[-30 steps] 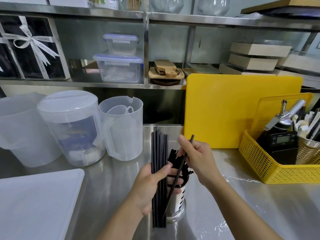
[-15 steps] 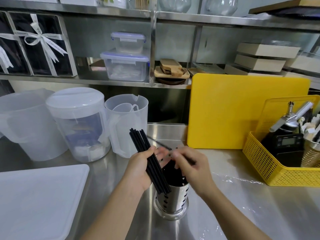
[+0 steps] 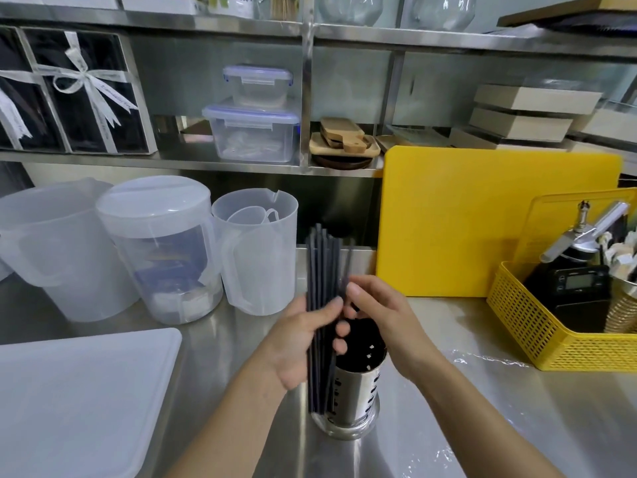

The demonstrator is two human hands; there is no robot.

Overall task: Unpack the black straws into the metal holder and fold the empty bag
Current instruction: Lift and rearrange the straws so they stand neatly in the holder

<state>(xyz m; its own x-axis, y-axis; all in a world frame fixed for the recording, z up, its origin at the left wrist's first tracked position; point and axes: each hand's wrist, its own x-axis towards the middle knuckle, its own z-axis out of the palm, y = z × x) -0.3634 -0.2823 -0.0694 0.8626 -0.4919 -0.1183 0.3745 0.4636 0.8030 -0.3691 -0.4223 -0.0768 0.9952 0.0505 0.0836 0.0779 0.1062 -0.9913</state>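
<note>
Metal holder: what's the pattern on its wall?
Head view: shiny steel metal holder with rows of small punched slots.

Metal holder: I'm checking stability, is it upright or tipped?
Upright: the metal holder stands on its base on the counter, open mouth up.

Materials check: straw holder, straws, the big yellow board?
Metal holder: looks like stainless steel, a shiny mirror-like wall with punched slots. Black straws: matte black, thin uniform tubes, probably plastic, though paper cannot be ruled out. Yellow board: opaque, smooth, rounded corners, likely plastic.
</note>
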